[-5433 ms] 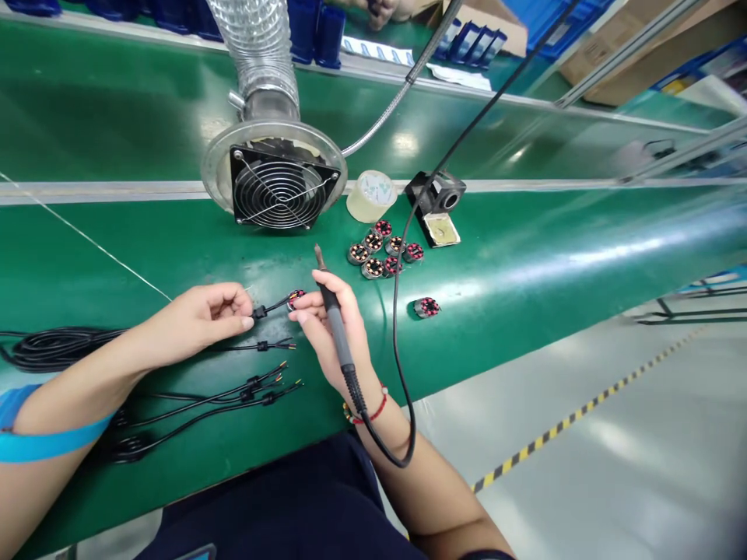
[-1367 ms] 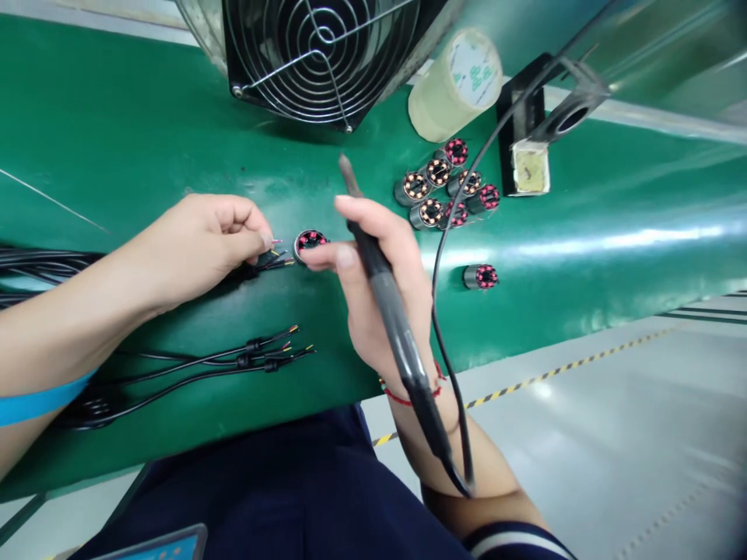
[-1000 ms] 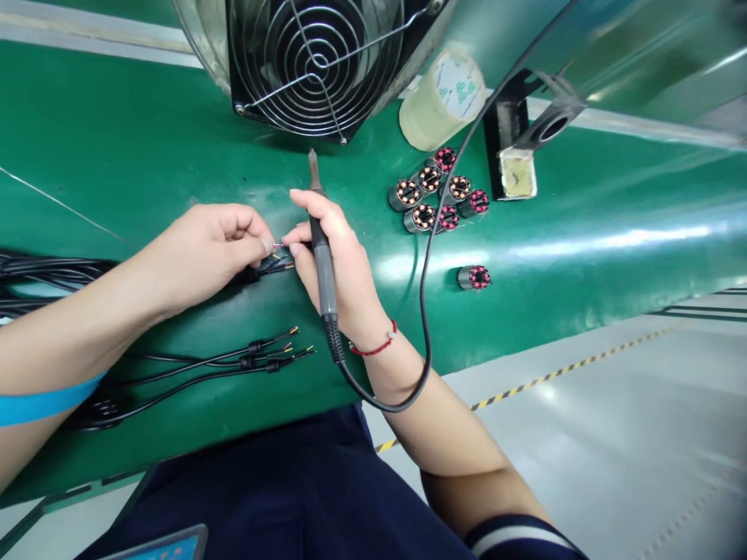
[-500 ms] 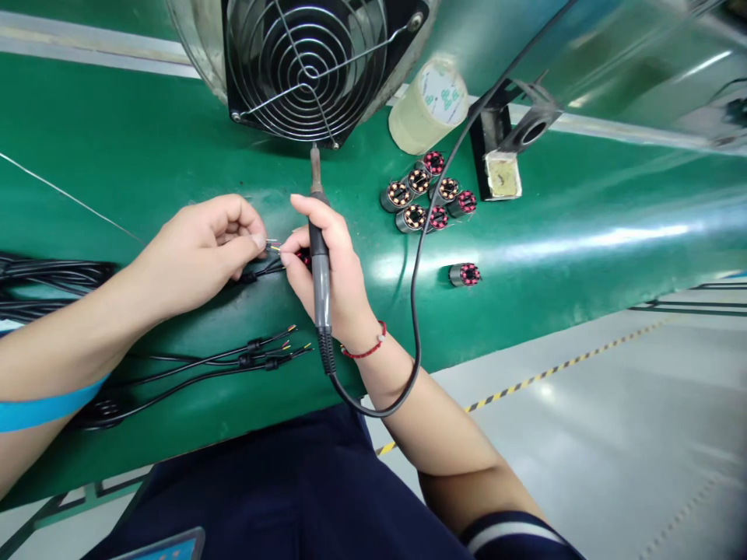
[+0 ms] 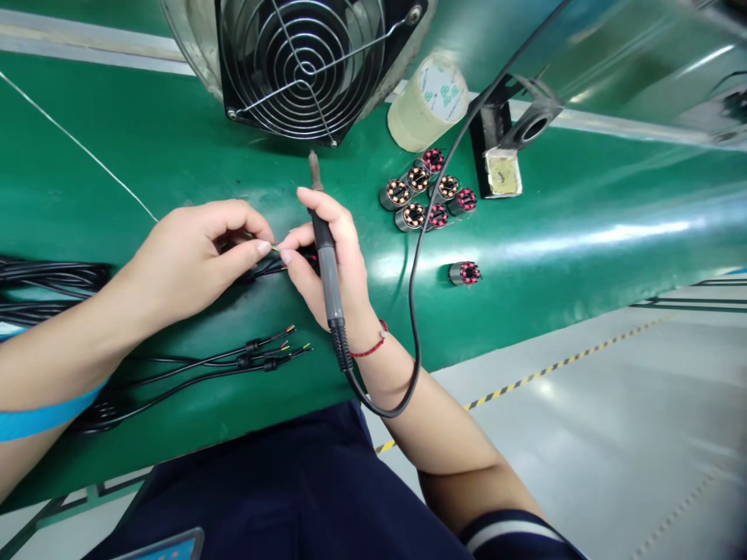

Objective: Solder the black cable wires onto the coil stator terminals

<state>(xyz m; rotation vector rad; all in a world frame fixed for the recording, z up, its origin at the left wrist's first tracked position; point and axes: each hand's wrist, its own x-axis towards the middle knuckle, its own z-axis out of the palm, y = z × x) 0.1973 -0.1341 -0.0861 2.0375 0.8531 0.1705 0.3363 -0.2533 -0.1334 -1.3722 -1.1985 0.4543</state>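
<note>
My left hand [image 5: 192,260] pinches the stripped end of a black cable [image 5: 261,268] on the green bench. My right hand [image 5: 330,268] meets it fingertip to fingertip. A black soldering iron [image 5: 327,257] is tucked between the right hand's fingers, tip pointing away towards the fan. The right thumb and forefinger also press a small motor stator, mostly hidden under the fingers. Two more black cables [image 5: 257,356] with coloured stripped ends lie nearer my body.
A fume extractor fan [image 5: 303,62] stands at the back. Beside it are a tape roll [image 5: 429,101], an iron stand with sponge [image 5: 502,155], a cluster of several stators [image 5: 426,194] and a lone stator [image 5: 465,272]. Coiled cables [image 5: 47,280] lie left.
The view has dropped closer to the bench. My right hand has brought the stator up to the cable end, and the iron has swung to point away from me.
</note>
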